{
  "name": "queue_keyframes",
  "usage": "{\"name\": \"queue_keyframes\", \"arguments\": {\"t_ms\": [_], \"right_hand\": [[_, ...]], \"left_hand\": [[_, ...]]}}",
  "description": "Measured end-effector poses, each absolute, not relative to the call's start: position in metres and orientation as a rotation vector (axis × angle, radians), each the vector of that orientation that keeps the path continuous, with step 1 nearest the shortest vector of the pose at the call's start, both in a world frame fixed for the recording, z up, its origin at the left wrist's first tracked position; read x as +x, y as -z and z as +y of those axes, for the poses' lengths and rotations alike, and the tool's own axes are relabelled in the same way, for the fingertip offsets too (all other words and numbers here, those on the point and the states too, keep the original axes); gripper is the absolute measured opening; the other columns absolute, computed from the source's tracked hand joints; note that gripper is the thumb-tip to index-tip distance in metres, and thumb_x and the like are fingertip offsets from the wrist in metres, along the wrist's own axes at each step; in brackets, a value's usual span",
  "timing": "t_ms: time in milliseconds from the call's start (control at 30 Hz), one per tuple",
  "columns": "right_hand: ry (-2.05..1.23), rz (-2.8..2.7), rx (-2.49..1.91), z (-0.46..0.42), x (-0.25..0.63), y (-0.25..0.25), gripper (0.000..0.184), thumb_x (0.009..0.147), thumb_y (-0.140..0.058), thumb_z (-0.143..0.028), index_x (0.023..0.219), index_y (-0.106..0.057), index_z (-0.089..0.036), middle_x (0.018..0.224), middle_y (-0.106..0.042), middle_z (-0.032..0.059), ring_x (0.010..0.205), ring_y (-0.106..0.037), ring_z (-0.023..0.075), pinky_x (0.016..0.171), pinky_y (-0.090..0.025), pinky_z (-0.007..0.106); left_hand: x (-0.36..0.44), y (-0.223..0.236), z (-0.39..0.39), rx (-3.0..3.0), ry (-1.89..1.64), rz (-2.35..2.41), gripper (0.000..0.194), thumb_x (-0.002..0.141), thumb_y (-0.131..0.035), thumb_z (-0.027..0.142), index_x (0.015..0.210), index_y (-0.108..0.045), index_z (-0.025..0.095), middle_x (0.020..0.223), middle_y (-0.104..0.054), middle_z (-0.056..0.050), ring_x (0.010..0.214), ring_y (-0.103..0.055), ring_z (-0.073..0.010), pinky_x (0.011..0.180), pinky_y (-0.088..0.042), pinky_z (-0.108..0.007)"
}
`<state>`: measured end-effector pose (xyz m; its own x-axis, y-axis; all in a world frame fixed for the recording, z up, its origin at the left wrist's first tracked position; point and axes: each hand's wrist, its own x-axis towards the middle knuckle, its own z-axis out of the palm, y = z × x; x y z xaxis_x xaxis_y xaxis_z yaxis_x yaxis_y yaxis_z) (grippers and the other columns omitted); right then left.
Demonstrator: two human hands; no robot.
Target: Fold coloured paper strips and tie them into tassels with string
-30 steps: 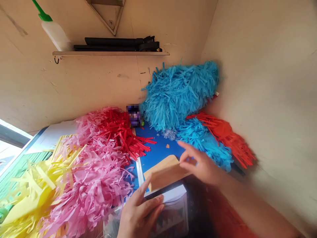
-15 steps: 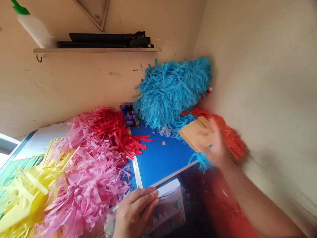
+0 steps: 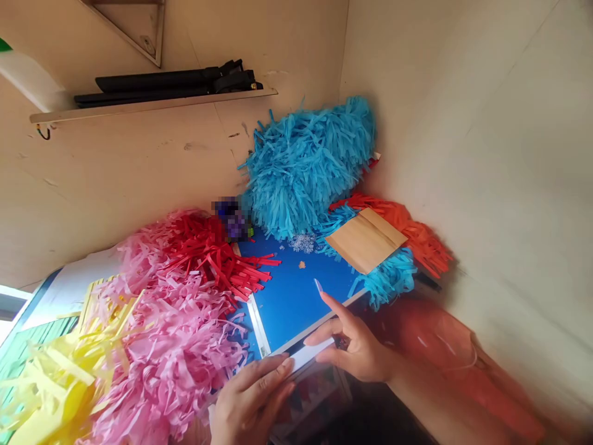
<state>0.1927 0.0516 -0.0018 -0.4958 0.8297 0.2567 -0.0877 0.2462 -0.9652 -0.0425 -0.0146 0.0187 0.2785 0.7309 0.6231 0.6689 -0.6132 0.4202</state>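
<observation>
White paper, held low at the near edge of a blue tabletop

Left hand: closing over the paper's left end, fingers on top. Right hand: pinching the paper's right end between thumb and a bent finger, while the index finger is pointing up and away. A pale sliver is showing at that fingertip; I cannot tell what it is.

Beyond the hands, on the blue surface: one small tan scrap; behind it, one little heap of clear bits.

To the right: one brown envelope, lying tilted across a smaller blue fringe bundle; an orange-red fringe bundle is spreading just behind and beside it.

At the back: one large blue fringe bundle, leaning into the corner; left of it, one purple item, blurred into squares.

To the left: red fringe and pink fringe are overlapping, with yellow fringe lying beside the pink.

On the wall: one narrow shelf, bearing long black objects.
</observation>
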Motion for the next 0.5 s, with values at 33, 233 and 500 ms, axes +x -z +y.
{"name": "queue_keyframes", "arguments": {"t_ms": [33,233,500], "right_hand": [[-1.369,-1.682,-0.688,0.051,0.193,0.002,0.094,0.086,-0.074,-0.036,0.158,-0.014,-0.027,0.097,-0.077,0.0069,0.092,-0.074,0.0216,0.078,-0.059,0.036],[-1.352,-1.663,-0.713,0.048,0.193,0.003,0.092,0.085,-0.075,-0.032,0.157,-0.017,-0.028,0.098,-0.077,0.0067,0.091,-0.073,0.0208,0.078,-0.058,0.035],[-1.383,-1.637,-0.733,0.044,0.198,0.000,0.090,0.085,-0.074,-0.032,0.157,-0.020,-0.027,0.098,-0.077,0.0063,0.090,-0.074,0.0215,0.082,-0.059,0.038]], "left_hand": [[-0.043,-0.017,-0.015,2.424,-1.282,1.358,0.016,0.092,-0.064,0.027,0.105,-0.074,0.022,0.094,-0.080,-0.005,0.081,-0.078,-0.0158,0.073,-0.063,-0.019],[-0.042,-0.010,-0.019,2.341,-1.324,1.368,0.014,0.091,-0.065,0.023,0.102,-0.074,0.023,0.092,-0.080,-0.004,0.080,-0.078,-0.0164,0.072,-0.064,-0.020],[-0.051,-0.006,-0.025,2.370,-1.156,1.325,0.027,0.088,-0.068,0.019,0.114,-0.072,0.025,0.107,-0.078,-0.006,0.093,-0.076,-0.0201,0.078,-0.064,-0.024]]}}
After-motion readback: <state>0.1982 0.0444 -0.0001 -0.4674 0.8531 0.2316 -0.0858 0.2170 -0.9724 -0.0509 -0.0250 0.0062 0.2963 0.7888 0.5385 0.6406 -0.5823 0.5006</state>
